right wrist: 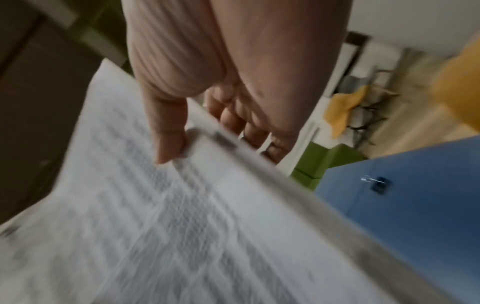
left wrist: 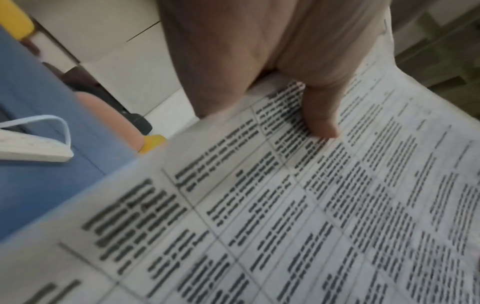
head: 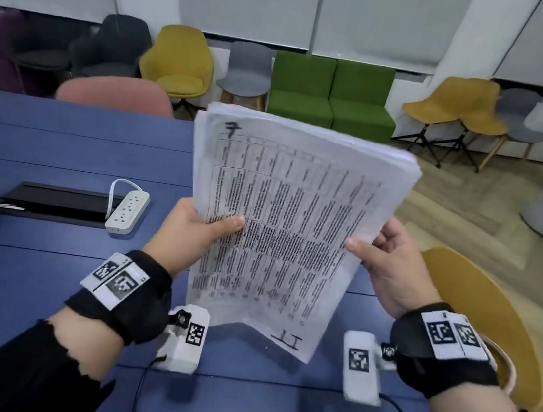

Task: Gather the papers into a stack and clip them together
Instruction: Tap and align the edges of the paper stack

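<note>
Stack of papers [head: 291, 229] held up above the blue bench [head: 63, 150], tilted, printed table facing the person. Left hand [head: 191, 226] pinches its left edge, thumb on top; right hand [head: 390, 266] grips its right edge. Black binder clip [right wrist: 379, 184] lies on the bench, apart. White power strip [head: 128, 211] at left.
</note>
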`<state>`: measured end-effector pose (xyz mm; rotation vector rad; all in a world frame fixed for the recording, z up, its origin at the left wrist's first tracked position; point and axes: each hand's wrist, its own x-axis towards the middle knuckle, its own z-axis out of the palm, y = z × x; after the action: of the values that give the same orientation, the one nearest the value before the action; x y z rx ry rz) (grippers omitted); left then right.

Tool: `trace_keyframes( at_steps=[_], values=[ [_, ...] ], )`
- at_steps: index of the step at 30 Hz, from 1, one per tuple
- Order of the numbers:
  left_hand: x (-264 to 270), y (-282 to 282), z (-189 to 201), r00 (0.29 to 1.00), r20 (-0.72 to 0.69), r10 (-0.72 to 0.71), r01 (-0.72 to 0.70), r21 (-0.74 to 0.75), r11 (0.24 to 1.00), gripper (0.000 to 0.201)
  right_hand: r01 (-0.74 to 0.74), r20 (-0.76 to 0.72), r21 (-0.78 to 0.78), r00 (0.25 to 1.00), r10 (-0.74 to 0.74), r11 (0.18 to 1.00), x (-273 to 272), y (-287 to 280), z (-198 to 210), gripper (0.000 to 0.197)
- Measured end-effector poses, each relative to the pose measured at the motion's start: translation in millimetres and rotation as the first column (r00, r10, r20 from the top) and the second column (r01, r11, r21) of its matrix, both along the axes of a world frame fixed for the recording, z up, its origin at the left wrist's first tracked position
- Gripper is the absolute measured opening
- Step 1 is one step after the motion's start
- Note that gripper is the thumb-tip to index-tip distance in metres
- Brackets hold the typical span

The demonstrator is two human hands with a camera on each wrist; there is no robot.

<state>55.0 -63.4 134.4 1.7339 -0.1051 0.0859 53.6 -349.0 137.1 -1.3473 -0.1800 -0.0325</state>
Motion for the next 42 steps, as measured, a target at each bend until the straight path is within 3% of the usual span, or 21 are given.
trace_keyframes(
  at_steps=[2, 5, 9, 14, 23, 30, 37, 42],
  values=[
    [0.3, -0.8, -3.9, 1.0, -0.004, 0.011, -0.011, -0.058, 0.998, 0.028, 0.039, 0.041, -0.111, 0.999, -0.034, 0.993, -5.2, 13.2, 10.2, 0.045],
    [-2.7, -5.9, -3.2, 0.999, 0.038, 0.037, -0.033, -0.12, 0.992, 0.005, 0.111, 0.102, -0.154, 0.99, -0.096, 0.982, -8.6, 26.4, 13.4, 0.04],
    [-7.5, -5.8, -10.5, 0.999, 0.036, -0.006, 0.012, -0.169, 0.986, 0.035, 0.163, 0.041, -0.059, 0.986, -0.161, 0.985, -9.0, 32.4, -4.7, 0.05],
    [-10.0, -6.6, -19.3, 0.999, -0.018, -0.037, 0.033, -0.221, 0.975, 0.077, 0.131, -0.045, -0.053, 0.99, -0.133, 0.99, -7.4, 40.2, -25.0, 0.066],
    [-10.3, -13.2, -11.6, 0.997, 0.048, 0.055, -0.038, -0.293, 0.955, 0.083, 0.149, -0.039, -0.038, 0.988, -0.15, 0.988, -3.3, 39.5, -17.5, 0.067],
    [-8.1, -20.3, -8.9, 0.986, 0.105, 0.127, -0.083, -0.351, 0.933, 0.061, 0.135, -0.051, -0.047, 0.989, -0.138, 0.99, -1.0, 42.5, -18.4, 0.054],
    [-9.6, -27.0, -1.0, 0.982, 0.121, 0.148, -0.113, -0.257, 0.96, 0.084, 0.127, -0.068, -0.043, 0.989, -0.13, 0.991, -0.8, 42.9, -14.3, 0.066],
    [-17.3, -27.6, -10.7, 0.972, 0.066, 0.224, -0.199, -0.274, 0.941, 0.087, 0.141, -0.059, -0.042, 0.988, -0.143, 0.989, -1.6, 42.8, -13.7, 0.066]
  ],
)
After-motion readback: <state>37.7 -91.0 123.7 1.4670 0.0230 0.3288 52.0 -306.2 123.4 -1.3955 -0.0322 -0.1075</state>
